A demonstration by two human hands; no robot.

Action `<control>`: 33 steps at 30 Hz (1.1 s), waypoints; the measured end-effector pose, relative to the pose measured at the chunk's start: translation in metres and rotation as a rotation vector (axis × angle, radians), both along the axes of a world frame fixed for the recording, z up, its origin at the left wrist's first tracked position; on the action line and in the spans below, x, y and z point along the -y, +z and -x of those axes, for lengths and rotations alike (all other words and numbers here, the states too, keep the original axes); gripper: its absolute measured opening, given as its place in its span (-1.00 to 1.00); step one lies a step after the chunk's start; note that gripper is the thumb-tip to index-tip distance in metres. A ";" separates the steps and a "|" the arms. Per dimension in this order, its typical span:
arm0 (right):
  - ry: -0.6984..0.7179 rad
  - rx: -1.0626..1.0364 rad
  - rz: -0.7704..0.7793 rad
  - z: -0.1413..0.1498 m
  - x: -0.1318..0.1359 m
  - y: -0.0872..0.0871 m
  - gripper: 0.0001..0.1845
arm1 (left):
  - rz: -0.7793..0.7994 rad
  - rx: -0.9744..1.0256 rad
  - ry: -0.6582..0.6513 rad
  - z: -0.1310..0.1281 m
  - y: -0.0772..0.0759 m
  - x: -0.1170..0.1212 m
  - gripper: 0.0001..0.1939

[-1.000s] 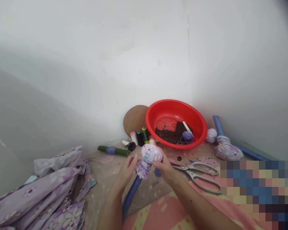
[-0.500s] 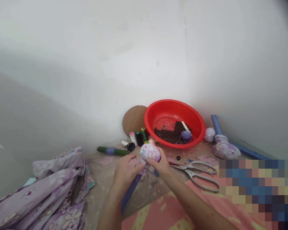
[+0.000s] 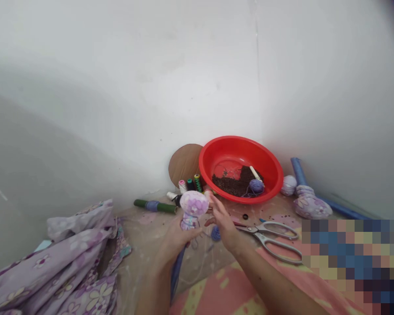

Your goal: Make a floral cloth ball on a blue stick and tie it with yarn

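Observation:
My left hand (image 3: 175, 238) is closed around the neck of a cloth-padded mallet, below its rounded head (image 3: 194, 203) of lilac floral fabric. The head points up. Purple thread circles the gathered cloth at the neck, and the blue-wrapped stick (image 3: 177, 271) slants down toward me. Just right of the head is my right hand (image 3: 223, 225), its fingers stretched and apart, with nothing visible in it. A small ball of purple yarn (image 3: 216, 232) lies between my hands on the covered surface.
A red basin (image 3: 241, 199) holds dark grains and purple yarn. Scissors (image 3: 262, 236) lie to the right, near a similar padded mallet (image 3: 311, 206). Thread spools (image 3: 189, 184), a green stick (image 3: 160, 207) and cardboard disc (image 3: 184, 164) are behind. Floral cloth (image 3: 68, 258) is heaped left.
My right hand has let go of the padded head and opened beside it. The head has shifted left and tipped upright, and my left hand has closed around the neck.

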State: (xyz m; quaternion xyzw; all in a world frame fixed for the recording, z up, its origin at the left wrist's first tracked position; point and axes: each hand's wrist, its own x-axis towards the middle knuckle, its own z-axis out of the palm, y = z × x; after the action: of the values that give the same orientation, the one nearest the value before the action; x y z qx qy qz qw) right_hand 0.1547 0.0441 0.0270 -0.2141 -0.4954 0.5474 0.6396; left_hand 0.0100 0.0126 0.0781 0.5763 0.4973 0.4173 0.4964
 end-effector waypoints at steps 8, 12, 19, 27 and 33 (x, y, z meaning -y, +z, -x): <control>0.326 0.150 0.136 0.010 0.007 -0.003 -0.62 | 0.121 0.348 -0.053 0.024 0.002 0.004 -0.64; 0.266 0.253 0.195 0.015 0.009 -0.003 -0.70 | 0.163 0.415 -0.108 0.026 0.000 0.003 -0.58; 0.154 0.307 0.161 0.003 0.001 -0.004 -0.64 | 0.170 0.512 -0.210 0.035 -0.005 0.003 -0.52; 0.171 0.388 0.140 0.001 0.000 -0.005 -0.69 | 0.207 0.651 -0.391 0.038 -0.013 0.002 -0.55; 0.009 0.459 -0.019 -0.002 -0.005 -0.004 -0.76 | 0.157 0.662 -0.473 0.032 -0.007 0.007 -0.57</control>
State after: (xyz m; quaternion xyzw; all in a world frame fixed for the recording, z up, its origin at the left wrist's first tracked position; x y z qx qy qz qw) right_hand 0.1568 0.0488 0.0233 -0.3248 -0.6342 0.4823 0.5096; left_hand -0.0220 0.0057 0.0716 0.4698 0.1952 0.4154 0.7541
